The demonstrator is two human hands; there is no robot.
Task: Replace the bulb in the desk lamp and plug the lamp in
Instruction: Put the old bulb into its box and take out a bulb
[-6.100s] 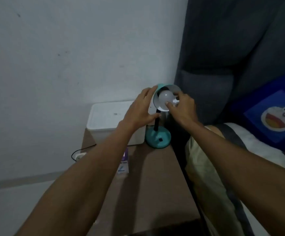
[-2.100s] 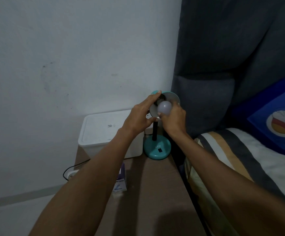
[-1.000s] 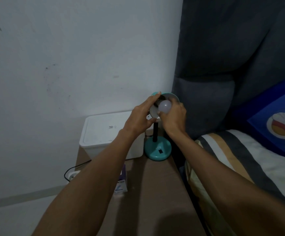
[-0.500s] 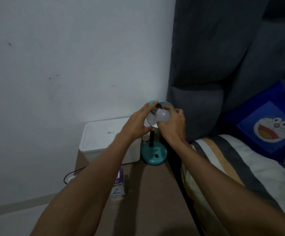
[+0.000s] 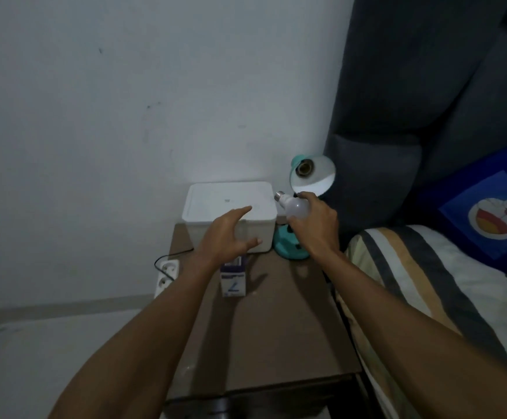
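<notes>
A teal desk lamp stands at the back right of a brown table; its shade (image 5: pixel 315 176) faces me with a bare socket (image 5: pixel 303 169) inside, and its round base (image 5: pixel 288 244) sits below. My right hand (image 5: pixel 314 223) holds a white bulb (image 5: pixel 295 206) just under the shade, screw cap pointing up and left. My left hand (image 5: pixel 226 234) hovers open, fingers spread, above a small purple and white bulb box (image 5: pixel 233 279) on the table.
A white lidded box (image 5: pixel 228 207) stands against the wall behind my left hand. A white power strip (image 5: pixel 166 275) with a black cable lies off the table's left edge. A bed with a striped blanket (image 5: pixel 427 282) borders the table's right side.
The bulb has come out of the lamp's socket and now sits in my right hand below the shade. My left hand has let go of the shade and dropped down to the left.
</notes>
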